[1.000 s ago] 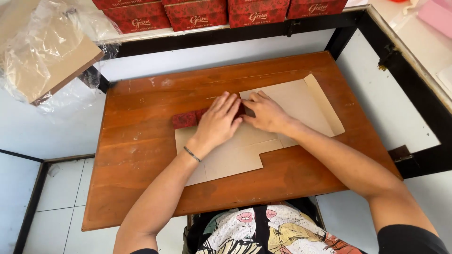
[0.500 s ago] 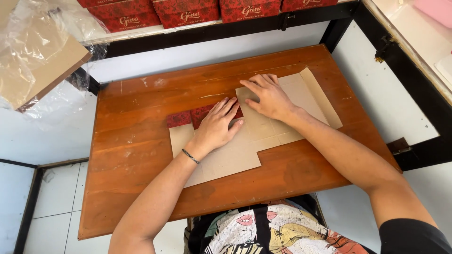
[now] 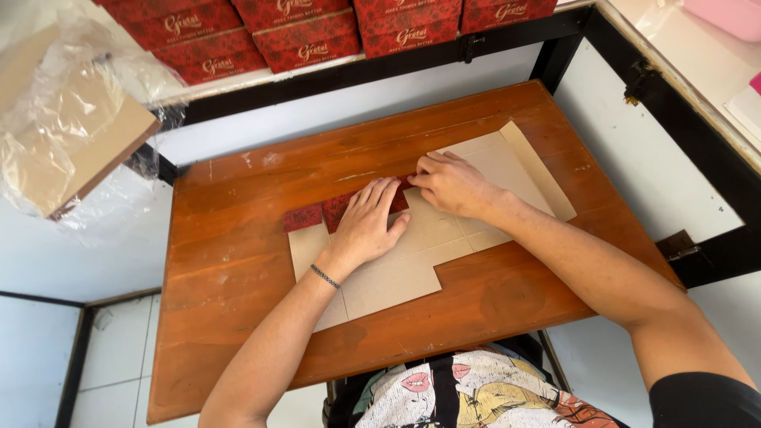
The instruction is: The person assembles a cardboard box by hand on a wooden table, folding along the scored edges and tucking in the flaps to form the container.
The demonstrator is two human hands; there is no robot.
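Cardboard box blank (image 3: 412, 254) lies flat, plain brown side up, across the middle of the wooden table (image 3: 238, 317), and I see its far edge folded over so that a red patterned flap (image 3: 317, 214) shows. My left hand (image 3: 366, 223) rests on it open, palm and fingers spread and pressing down just beside that red strip, gripping nothing. My right hand (image 3: 453, 184) is close beside it, fingers curled down onto the fold line; whether it pinches the flap or only presses it I cannot tell. I judge the sheet light, thin and fairly stiff, apt to spring back along a crease and to slide on the smooth wood, so I would take it at the scored edges and flaps, with a flat palm holding the panel. A thin bracelet (image 3: 324, 277) sits on the left wrist. Beyond the table's far side, red printed boxes (image 3: 309, 36) stand stacked on a shelf. To the left, well apart, a stack of brown cardboard in a clear plastic bag (image 3: 75, 135) sits propped up. A black metal frame (image 3: 634, 103) runs along the right.
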